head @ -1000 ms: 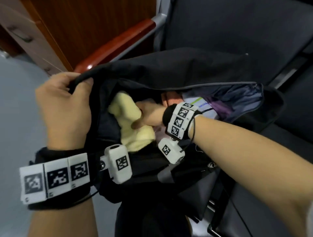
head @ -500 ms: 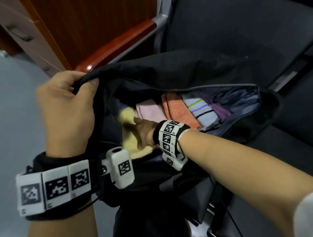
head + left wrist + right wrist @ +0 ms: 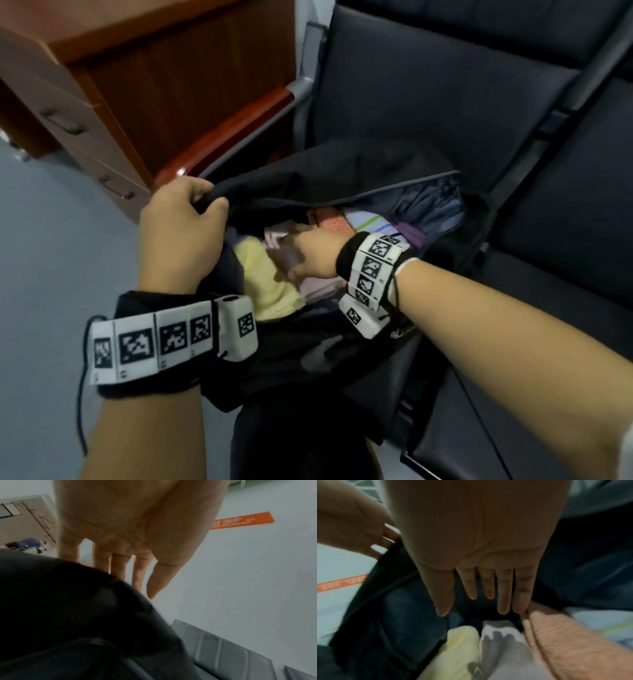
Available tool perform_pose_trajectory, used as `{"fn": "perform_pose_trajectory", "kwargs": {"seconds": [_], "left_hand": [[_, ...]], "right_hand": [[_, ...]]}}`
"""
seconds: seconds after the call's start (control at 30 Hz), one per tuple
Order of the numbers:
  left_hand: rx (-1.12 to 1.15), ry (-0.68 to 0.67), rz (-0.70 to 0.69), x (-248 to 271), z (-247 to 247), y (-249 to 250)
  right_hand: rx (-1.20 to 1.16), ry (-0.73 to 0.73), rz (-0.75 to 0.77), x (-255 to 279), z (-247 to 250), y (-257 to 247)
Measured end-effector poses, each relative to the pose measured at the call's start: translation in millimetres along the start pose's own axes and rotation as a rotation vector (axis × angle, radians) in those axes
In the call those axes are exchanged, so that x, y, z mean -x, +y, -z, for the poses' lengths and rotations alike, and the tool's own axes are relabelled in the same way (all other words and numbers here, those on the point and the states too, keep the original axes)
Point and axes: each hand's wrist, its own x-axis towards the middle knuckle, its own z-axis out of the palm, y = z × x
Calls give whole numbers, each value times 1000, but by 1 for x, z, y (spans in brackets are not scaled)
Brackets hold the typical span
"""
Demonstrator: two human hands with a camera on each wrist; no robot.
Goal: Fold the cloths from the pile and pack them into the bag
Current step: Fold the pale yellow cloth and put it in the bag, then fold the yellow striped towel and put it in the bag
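A black bag [image 3: 342,171] lies open on a dark seat. My left hand [image 3: 185,219] grips its near rim and holds the mouth open; in the left wrist view the fingers [image 3: 139,574] go behind the black fabric [image 3: 68,608]. My right hand [image 3: 308,253] is inside the bag with straight fingers [image 3: 484,588] and holds nothing. It hovers over a pale pink cloth [image 3: 318,291] [image 3: 501,649]. A yellow cloth [image 3: 270,287] [image 3: 458,649] lies to its left. To the right are an orange cloth [image 3: 334,224] [image 3: 556,635] and a striped white cloth [image 3: 373,222].
The bag sits on a row of black padded seats [image 3: 445,85] with a red-brown wooden armrest [image 3: 233,130]. A wooden drawer cabinet [image 3: 68,102] stands at the far left. Grey floor [image 3: 51,240] lies left of the seat, with an orange strip [image 3: 240,520] on it.
My right hand let go of the yellow cloth, which now lies in the bag, and shifted right over the pink cloth. The left hand keeps its grip on the rim.
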Motion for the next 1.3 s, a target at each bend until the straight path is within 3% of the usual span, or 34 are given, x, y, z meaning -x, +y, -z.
{"fn": "perform_pose_trajectory", "kwargs": {"seconds": [0.17,0.33,0.6,0.83,0.97,1.17,1.3], "left_hand": [[-176,-78,-123,43,-24,63],[-104,-345,-233,114,-97,137],[-25,-748,-450,278,-246,264],[-59,-980,-544,424,-363,335],[-87,-1129,-555,490,-411,348],[-157,-1276,-515,542,-444,335],[-165,-1318,-513,549,-444,327]], "right_hand": [[-172,242,-154,115,2,31],[-257,360,-414,266,-26,87],[-367,486,-837,508,-112,191],[-462,607,-1119,680,-204,275],[-434,556,-1154,727,-255,308],[-296,247,-904,717,-285,334],[-274,231,-998,713,-295,334]]}}
